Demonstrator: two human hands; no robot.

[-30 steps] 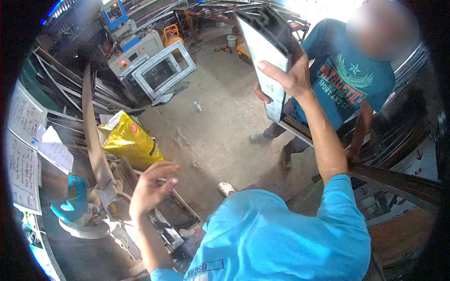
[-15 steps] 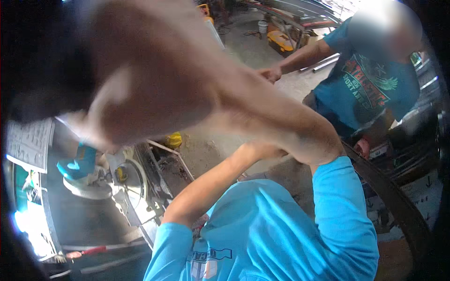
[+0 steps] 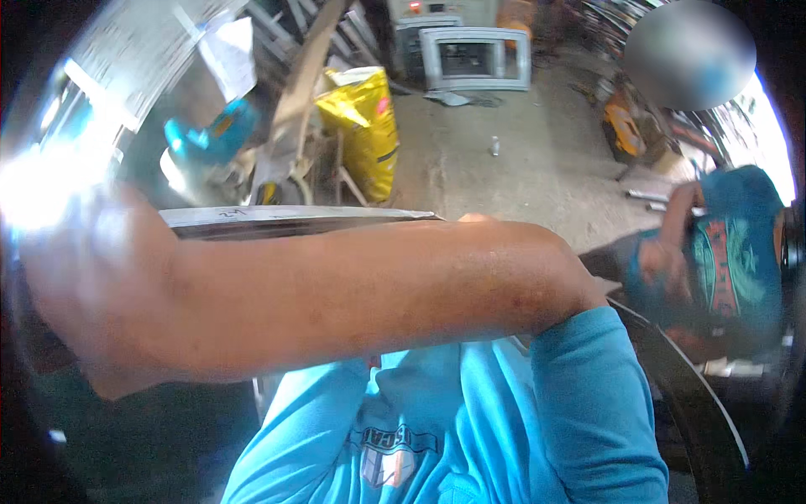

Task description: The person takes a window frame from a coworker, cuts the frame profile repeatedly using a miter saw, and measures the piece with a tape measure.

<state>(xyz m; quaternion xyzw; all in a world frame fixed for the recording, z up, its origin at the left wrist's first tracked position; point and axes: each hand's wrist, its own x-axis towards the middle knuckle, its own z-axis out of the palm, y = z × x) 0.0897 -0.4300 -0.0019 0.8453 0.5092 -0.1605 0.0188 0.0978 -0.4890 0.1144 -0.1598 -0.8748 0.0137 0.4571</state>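
My right forearm reaches across from the blue sleeve on the right to the far left. At its end my right hand (image 3: 96, 281) is blurred in glare, and its fingers cannot be made out. Just beyond the forearm lies a long strip with a pale, marked top (image 3: 302, 214) and a dark side; whether a hand holds it is hidden. My left sleeve (image 3: 311, 399) goes up behind the right forearm, which covers my left forearm and most or all of that hand. A small bit of skin shows above the forearm, perhaps part of the left hand.
A co-worker in a dark teal shirt (image 3: 739, 252) is at the right, beside a dark curved band (image 3: 672, 370). Beyond are a teal power saw (image 3: 214, 134), a yellow sack (image 3: 361, 126), pale rectangular frames (image 3: 433, 63), a small bottle (image 3: 495, 147) and a yellow-orange case (image 3: 623, 130).
My right arm has come down from high at the upper left to lie level across me. The left forearm, visible before, is now hidden. The view has shifted, bringing in the sack and pale strip.
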